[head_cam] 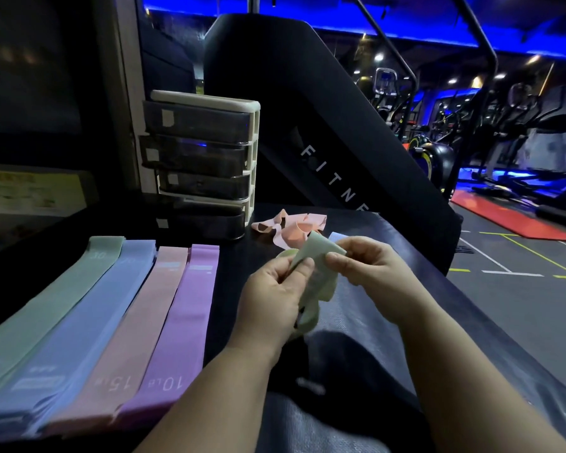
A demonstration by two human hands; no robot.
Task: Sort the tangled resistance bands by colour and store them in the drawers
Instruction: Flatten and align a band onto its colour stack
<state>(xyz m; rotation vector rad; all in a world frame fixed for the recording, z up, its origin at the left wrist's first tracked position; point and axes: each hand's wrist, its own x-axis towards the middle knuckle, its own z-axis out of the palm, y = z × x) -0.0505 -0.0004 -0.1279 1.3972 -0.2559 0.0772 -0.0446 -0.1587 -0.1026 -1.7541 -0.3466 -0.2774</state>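
The left hand (275, 289) and the right hand (370, 266) are each closed in a pinch on one pale green band (319, 279). It is held twisted and folded between them, above the black padded bench (373, 325).

The band is thin, matt and probably stretchy. If it is pulled taut to undo the twist, it could slip from a pinch and snap back. In the dim blue light the green and blue could also be confused, and the band laid on the wrong stack.

Just beyond the hands lies a crumpled pink tangle (288, 227), with a corner of a blue band (336, 237) beside it. It cannot be told whether these are knotted together.

To the left, flat loops are laid side by side: a green stack (46, 305), blue stack (79, 322), pink stack (138, 322) and purple stack (183, 322), smooth and printed with numbers. Behind them stands the drawer unit (203, 158), with a pale frame and smoky translucent drawers.
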